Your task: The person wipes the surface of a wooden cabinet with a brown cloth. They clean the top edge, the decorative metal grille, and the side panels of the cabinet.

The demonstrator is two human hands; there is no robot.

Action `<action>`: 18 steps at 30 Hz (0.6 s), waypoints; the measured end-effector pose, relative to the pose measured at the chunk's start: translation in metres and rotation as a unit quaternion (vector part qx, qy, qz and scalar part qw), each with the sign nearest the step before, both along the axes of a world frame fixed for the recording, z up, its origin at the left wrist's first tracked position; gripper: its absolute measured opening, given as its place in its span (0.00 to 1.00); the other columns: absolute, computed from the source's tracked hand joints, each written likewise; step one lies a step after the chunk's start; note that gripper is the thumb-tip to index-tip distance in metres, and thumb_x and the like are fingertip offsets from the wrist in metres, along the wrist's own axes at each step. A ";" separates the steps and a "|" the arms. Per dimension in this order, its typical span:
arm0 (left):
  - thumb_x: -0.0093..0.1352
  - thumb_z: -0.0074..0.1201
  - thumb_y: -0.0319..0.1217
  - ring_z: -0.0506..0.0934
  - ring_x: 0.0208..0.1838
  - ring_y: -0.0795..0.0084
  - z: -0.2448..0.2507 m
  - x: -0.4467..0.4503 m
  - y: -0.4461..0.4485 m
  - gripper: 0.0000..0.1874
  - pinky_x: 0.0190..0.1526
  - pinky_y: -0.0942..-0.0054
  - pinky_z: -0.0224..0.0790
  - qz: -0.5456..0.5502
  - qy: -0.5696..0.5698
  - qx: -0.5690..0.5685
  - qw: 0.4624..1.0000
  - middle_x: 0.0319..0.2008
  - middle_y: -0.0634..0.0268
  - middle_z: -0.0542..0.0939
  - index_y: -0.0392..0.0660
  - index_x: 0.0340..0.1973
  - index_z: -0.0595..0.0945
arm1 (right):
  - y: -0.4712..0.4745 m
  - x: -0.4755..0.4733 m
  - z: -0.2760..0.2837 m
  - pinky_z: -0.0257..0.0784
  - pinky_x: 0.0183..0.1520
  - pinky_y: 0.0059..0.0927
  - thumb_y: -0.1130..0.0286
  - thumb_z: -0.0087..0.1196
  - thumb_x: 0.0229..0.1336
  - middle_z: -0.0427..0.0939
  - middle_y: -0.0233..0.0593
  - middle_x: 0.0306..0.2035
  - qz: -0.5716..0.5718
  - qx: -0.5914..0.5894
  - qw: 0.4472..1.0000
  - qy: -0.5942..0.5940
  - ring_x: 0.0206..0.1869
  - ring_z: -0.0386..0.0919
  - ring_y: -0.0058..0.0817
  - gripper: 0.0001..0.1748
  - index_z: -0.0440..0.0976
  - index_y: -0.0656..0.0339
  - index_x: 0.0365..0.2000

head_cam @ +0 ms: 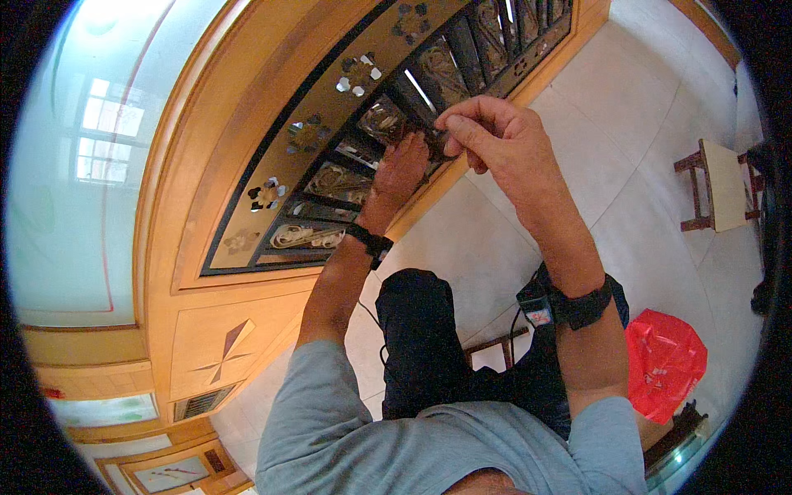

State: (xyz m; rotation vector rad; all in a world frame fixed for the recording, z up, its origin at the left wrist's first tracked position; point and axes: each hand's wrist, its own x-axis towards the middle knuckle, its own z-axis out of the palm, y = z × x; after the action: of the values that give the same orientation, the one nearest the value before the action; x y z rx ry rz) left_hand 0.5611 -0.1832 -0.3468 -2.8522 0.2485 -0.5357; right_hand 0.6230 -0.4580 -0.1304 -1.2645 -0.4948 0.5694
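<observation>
Before me is a dark openwork grille (328, 139) with flower-shaped cutouts, dark bars and pale scroll ornaments (337, 182), set in a light wooden frame (185, 167). My left hand (403, 162) reaches into the lower part of the grille, its fingers against the bars; what they touch is hard to make out. My right hand (510, 139) is raised just right of it, in front of the frame's lower edge. Its thumb and forefinger are pinched together, and whether something small is between them cannot be told. Dark straps are on both wrists.
Pale floor tiles (603, 142) lie to the right. A small wooden stool (727, 185) stands at the far right, and a red plastic bag (665, 362) is beside my right arm. A dark cable (371, 312) runs by my knee. Frosted glass (68, 185) fills the left.
</observation>
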 end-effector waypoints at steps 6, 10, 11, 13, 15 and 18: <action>0.67 0.56 0.35 0.76 0.61 0.62 0.082 -0.023 -0.025 0.18 0.63 0.55 0.68 0.084 0.019 0.146 0.986 0.58 0.63 0.82 0.45 0.52 0.84 | -0.002 -0.001 0.002 0.63 0.30 0.17 0.64 0.60 0.71 0.82 0.26 0.28 0.004 0.002 1.000 0.001 0.27 0.70 0.11 0.11 0.85 0.59 0.43; 0.67 0.56 0.34 0.77 0.59 0.62 0.140 -0.024 -0.023 0.19 0.63 0.53 0.68 0.090 -0.064 0.132 0.985 0.57 0.62 0.82 0.45 0.53 0.83 | -0.002 0.000 0.003 0.64 0.30 0.17 0.63 0.60 0.72 0.82 0.26 0.28 -0.009 0.000 1.000 -0.005 0.27 0.70 0.11 0.11 0.85 0.58 0.43; 0.67 0.56 0.34 0.77 0.59 0.62 0.147 -0.023 -0.020 0.19 0.62 0.53 0.68 0.088 -0.088 0.129 0.984 0.56 0.62 0.82 0.45 0.54 0.83 | -0.002 -0.001 0.004 0.64 0.30 0.17 0.63 0.60 0.72 0.82 0.26 0.28 -0.011 0.002 1.000 -0.004 0.27 0.70 0.11 0.10 0.85 0.58 0.43; 0.68 0.55 0.34 0.78 0.57 0.60 0.148 -0.023 -0.015 0.19 0.59 0.52 0.69 0.071 -0.101 0.141 0.982 0.55 0.61 0.82 0.45 0.54 0.83 | -0.002 -0.002 0.005 0.68 0.32 0.20 0.65 0.61 0.70 0.84 0.29 0.28 -0.018 0.014 1.000 0.015 0.29 0.75 0.13 0.11 0.85 0.63 0.40; 0.70 0.54 0.33 0.80 0.54 0.57 0.127 -0.019 -0.013 0.18 0.54 0.52 0.72 0.030 -0.077 0.164 0.983 0.54 0.59 0.82 0.45 0.55 0.82 | -0.001 -0.001 0.004 0.68 0.32 0.20 0.65 0.61 0.70 0.84 0.29 0.28 -0.018 0.011 1.000 0.012 0.29 0.75 0.13 0.11 0.85 0.63 0.40; 0.73 0.52 0.31 0.81 0.50 0.55 0.075 -0.008 -0.010 0.16 0.54 0.53 0.73 0.030 -0.030 0.121 0.992 0.48 0.57 0.84 0.45 0.55 0.82 | -0.001 0.000 0.003 0.63 0.30 0.18 0.64 0.60 0.71 0.82 0.26 0.28 -0.005 -0.009 1.000 -0.007 0.27 0.70 0.11 0.10 0.85 0.59 0.43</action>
State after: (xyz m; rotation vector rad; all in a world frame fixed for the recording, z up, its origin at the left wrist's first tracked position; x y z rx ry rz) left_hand 0.5532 -0.1929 -0.2720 -2.5963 0.2011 -0.5383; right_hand 0.6232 -0.4595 -0.1273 -1.2880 -0.4960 0.5586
